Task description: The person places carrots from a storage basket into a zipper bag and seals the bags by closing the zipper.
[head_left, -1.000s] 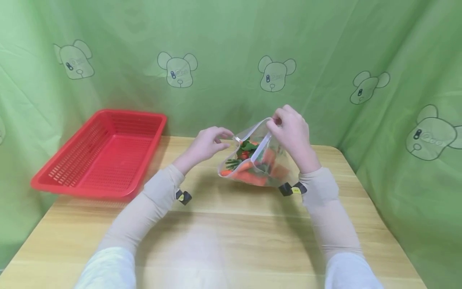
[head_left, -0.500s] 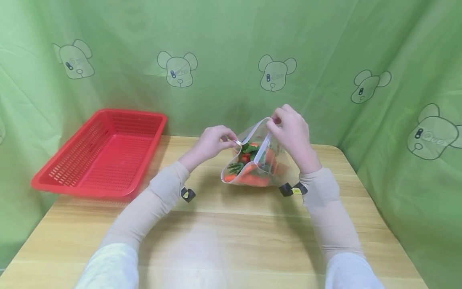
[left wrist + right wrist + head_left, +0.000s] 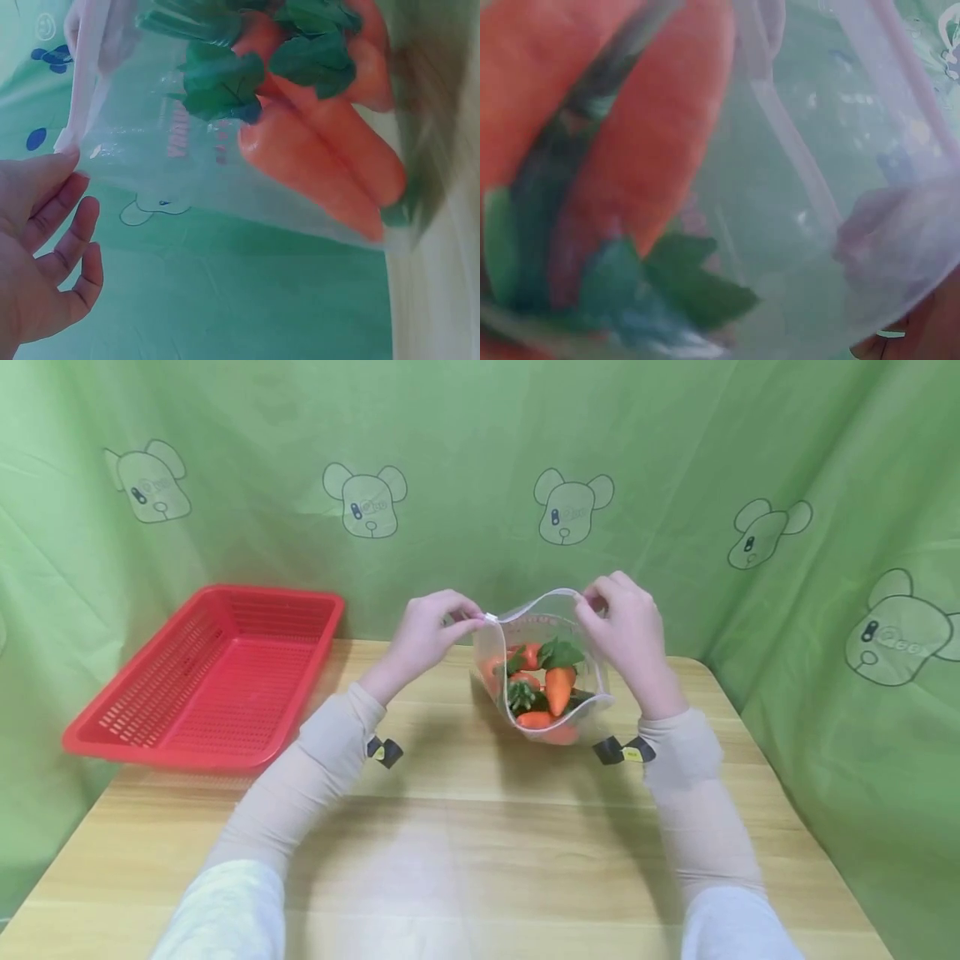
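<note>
A clear slider zip bag (image 3: 489,647) stands on the table with its mouth spread wide towards me. Inside lie several orange carrots (image 3: 558,692) with green leafy tops, seen through the film in both wrist views. My left hand (image 3: 423,631) pinches the bag's left top corner by the white slider (image 3: 491,618) between thumb and index finger; its other fingers are loosely bent in the left wrist view. At the opposite end, my right hand (image 3: 626,631) pinches the bag's rim with thumb and fingers. Film partly covers the right hand (image 3: 892,240) in the right wrist view.
To the left stands a red slotted plastic basket (image 3: 251,693). The wooden table (image 3: 480,860) reaches to a green curtain (image 3: 465,435) printed with bear heads, which hangs behind it and at both sides.
My left hand has reached the bag's corner, pinched it and lifted it. My right hand has shifted slightly right. The bag's mouth has spread from a narrow fold to a wide opening.
</note>
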`<state>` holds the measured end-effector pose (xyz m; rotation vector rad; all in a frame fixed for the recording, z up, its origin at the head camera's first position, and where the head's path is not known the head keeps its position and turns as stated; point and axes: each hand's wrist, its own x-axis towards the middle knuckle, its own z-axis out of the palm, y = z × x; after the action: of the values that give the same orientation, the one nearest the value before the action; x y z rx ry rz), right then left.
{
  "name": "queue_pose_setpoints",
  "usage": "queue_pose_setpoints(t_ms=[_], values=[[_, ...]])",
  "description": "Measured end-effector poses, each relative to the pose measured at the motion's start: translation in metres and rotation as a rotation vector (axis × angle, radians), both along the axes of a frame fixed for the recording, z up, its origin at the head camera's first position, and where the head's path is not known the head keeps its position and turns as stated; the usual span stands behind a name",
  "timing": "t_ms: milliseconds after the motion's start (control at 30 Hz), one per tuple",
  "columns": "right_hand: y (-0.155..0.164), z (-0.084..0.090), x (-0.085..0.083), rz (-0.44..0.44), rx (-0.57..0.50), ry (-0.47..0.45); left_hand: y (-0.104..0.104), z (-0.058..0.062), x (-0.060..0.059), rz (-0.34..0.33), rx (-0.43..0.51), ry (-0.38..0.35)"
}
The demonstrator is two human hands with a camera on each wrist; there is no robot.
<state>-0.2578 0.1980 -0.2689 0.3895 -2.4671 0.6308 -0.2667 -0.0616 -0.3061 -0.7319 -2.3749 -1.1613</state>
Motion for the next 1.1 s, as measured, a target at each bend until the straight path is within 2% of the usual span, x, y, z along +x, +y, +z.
queue_pose_setpoints(t_ms=[133,300,433,600,767,867,967,1100], values=[[0.010,-0.001,0.003,0.025,-0.021,-0.021,-0.003,0.007,0.000,0.039,0.034,0.017],[0.026,-0.012,0.011,0.100,-0.068,-0.027,-0.006,0.014,0.003,0.072,0.055,0.017],[0.036,-0.026,0.023,0.191,-0.092,-0.027,-0.008,0.018,0.004,0.088,0.059,0.013],[0.045,-0.044,0.033,0.333,-0.070,-0.012,-0.011,0.023,0.006,0.109,0.073,0.023],[0.051,-0.056,0.036,0.408,-0.036,0.015,-0.014,0.026,0.007,0.139,0.080,0.025],[0.053,-0.060,0.036,0.451,-0.002,0.061,-0.015,0.027,0.007,0.155,0.084,0.019],[0.052,-0.061,0.032,0.491,0.040,0.154,-0.018,0.028,0.006,0.171,0.091,0.014],[0.049,-0.056,0.025,0.476,0.031,0.264,-0.028,0.029,0.003,0.188,0.124,0.002]])
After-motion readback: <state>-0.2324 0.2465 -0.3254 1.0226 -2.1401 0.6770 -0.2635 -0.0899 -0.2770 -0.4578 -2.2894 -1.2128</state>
